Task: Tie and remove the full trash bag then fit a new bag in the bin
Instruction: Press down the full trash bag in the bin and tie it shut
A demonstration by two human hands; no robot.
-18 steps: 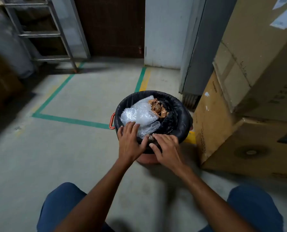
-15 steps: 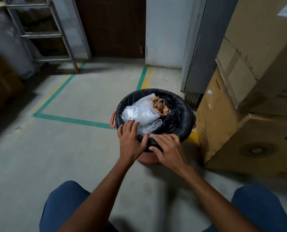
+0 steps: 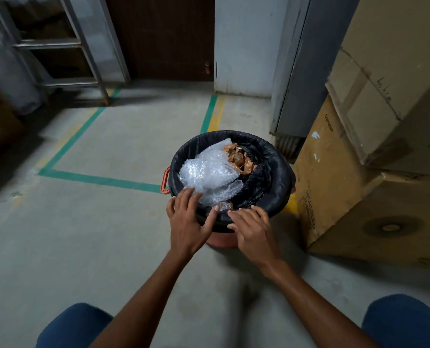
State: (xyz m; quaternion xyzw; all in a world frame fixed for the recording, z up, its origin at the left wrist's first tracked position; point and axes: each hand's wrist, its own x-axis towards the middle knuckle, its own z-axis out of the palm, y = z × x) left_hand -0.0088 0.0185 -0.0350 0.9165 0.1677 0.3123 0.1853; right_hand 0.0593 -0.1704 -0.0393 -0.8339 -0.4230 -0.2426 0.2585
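Observation:
A round orange bin (image 3: 220,240) stands on the concrete floor, lined with a black trash bag (image 3: 271,172) folded over its rim. Clear bubble wrap (image 3: 208,172) and crumpled brown tape (image 3: 239,156) fill the bag to the top. My left hand (image 3: 187,222) lies flat on the near rim, fingers spread on the bag's folded edge, thumb towards the bubble wrap. My right hand (image 3: 250,227) rests beside it on the same near rim, fingertips touching the black plastic. Neither hand has plastic gathered in it.
Large stacked cardboard boxes (image 3: 374,151) stand close on the bin's right. A grey metal cabinet (image 3: 304,66) is behind it, and a metal ladder (image 3: 66,46) at the far left. Green floor tape (image 3: 98,179) runs left of the bin. My knees (image 3: 76,325) frame the bottom.
Both hands have slid slightly along the near rim of the bag, the right fingers spreading on the folded edge. The bin and its contents have not moved.

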